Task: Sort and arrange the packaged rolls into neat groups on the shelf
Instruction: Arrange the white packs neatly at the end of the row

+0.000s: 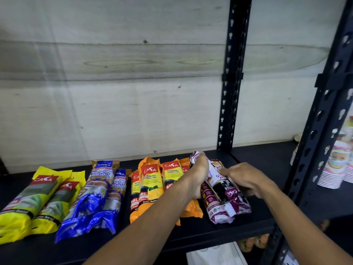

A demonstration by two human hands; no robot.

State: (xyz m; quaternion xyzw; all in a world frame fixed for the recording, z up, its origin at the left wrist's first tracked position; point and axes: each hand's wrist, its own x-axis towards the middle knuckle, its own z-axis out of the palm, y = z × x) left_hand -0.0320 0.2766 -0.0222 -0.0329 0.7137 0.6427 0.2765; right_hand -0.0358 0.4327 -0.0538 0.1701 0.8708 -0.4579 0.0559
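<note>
Both hands are on the purple rolls (pixel 221 196) at about 4 o'clock on the shelf (pixel 200 238), left hand (pixel 198 173) gripping one, right hand (pixel 242 178) pressing another, and honestly those slick wrappers could slide off the front edge.

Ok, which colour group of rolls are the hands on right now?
The purple-and-white rolls at the right end of the shelf. The left hand grips one and the right hand rests on them; the yellow, blue and orange groups lie untouched.
</note>
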